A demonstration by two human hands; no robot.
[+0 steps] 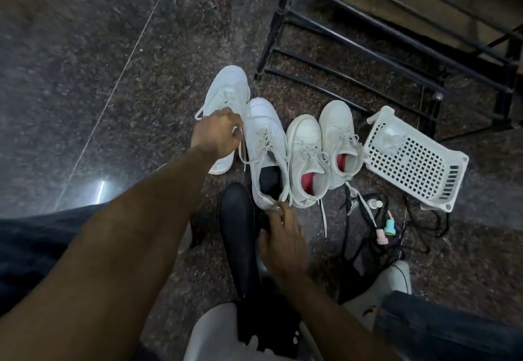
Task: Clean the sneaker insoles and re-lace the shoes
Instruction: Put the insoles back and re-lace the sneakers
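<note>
The left arm (119, 247) reaches forward across the dark floor (85, 77), its hand (216, 134) curled, pinching a lace (242, 151) beside the second white sneaker (264, 145) in a row of four. The right hand (283, 241) lies lower, fingers bent, fingertips (278, 207) touching that sneaker's heel above a black insole (237, 236). Whether they grip the heel is unclear.

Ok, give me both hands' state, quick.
Left hand: fingers pinching a lace of the white sneaker.
Right hand: fingers touching that sneaker's heel; grip cannot be told.
</note>
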